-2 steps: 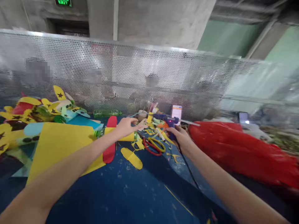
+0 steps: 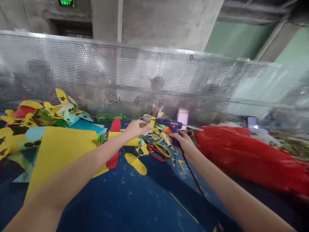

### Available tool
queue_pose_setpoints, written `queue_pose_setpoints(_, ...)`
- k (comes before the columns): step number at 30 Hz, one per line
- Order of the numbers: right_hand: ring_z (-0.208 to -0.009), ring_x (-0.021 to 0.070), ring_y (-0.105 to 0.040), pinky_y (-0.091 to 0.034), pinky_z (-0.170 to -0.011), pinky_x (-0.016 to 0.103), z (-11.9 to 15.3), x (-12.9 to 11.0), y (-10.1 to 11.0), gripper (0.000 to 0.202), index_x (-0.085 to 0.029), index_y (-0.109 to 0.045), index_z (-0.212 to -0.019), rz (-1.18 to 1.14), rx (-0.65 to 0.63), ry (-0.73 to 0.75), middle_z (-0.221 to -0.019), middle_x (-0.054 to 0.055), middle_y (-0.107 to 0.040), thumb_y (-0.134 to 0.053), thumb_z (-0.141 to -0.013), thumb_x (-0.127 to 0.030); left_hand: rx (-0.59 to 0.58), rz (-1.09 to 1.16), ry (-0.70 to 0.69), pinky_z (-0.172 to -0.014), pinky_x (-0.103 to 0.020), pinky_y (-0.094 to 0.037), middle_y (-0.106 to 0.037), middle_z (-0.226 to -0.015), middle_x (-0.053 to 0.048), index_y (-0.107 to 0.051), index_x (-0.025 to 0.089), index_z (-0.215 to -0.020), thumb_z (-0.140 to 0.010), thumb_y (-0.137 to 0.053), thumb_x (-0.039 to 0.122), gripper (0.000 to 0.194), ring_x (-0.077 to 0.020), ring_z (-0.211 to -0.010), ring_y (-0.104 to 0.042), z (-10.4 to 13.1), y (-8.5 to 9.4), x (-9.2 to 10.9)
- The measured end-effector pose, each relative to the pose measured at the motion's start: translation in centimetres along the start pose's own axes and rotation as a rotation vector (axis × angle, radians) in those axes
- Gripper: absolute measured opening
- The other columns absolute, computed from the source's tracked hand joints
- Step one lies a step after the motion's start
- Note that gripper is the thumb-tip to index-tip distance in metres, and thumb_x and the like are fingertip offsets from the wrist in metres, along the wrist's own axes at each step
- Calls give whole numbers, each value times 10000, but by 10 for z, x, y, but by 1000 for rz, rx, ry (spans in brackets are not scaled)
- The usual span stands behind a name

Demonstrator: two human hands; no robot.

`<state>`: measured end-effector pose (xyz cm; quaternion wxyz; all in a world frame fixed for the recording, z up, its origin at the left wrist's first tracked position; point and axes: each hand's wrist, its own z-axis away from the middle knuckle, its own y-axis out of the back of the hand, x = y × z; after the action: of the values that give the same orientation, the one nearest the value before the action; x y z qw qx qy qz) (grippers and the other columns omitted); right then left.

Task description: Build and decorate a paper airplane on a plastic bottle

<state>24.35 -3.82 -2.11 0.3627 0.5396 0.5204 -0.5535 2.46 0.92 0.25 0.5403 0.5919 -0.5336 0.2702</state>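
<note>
While the right hand (image 2: 184,141) grips the blue glue gun (image 2: 175,127) over the cluttered desk (image 2: 135,203), the left hand (image 2: 135,129) apparently pinches a yellow strip (image 2: 153,123) beside the nozzle (image 2: 159,120), where any slip could burn skin or misplace glue.

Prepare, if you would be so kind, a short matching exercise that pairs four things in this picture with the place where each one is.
Things:
1. glue gun
2. scissors
3. red plastic
4. yellow sheet

Places:
A. to the right of the right forearm
B. partly hidden by the left forearm
C. lying on the blue tabletop, between the forearms
D. held in the right hand

Right pairs: 1-D, 2-C, 3-A, 4-B
</note>
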Motion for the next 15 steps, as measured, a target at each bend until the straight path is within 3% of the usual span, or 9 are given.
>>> queue_pose_setpoints(4, -452, 78, -519, -407, -391, 163, 4, 2, -5, 233, -162, -611, -643, -66, 27, 17, -523, -25, -598, -797, -520, -229, -63, 53, 74, -881, -313, -539, -729, -1016, -129, -706, 87, -976, -929, -604, 212, 168, -179, -906, -696, -22, -27, 7)
queue_pose_setpoints(8, -469, 73, -507, -415, -393, 158, -5, -3, 4, 209, -190, -566, -640, -152, 177, 112, -543, -45, -590, -748, -544, -225, -122, -31, 152, -878, -421, -546, -608, -1222, -108, -583, 149, -1223, -950, -591, 331, 329, -220, -1035, -630, -36, -28, 3)
queue_pose_setpoints(11, -490, 65, -505, -410, -399, 144, -13, -10, 14, 163, -197, -558, -682, -197, 297, 186, -596, -50, -618, -686, -582, -208, -157, -148, 186, -884, -435, -543, -587, -1255, -100, -575, 178, -1239, -952, -584, 355, 338, -226, -1053, -616, -49, -28, 1)
queue_pose_setpoints(15, -569, 69, -557, -462, -469, 145, -16, -17, 18, 181, -200, -542, -737, -234, 369, 264, -757, -25, -708, -655, -599, -168, -221, -282, 143, -881, -437, -544, -591, -1247, -102, -571, 165, -1244, -947, -593, 352, 352, -231, -1053, -619, -63, -52, 5)
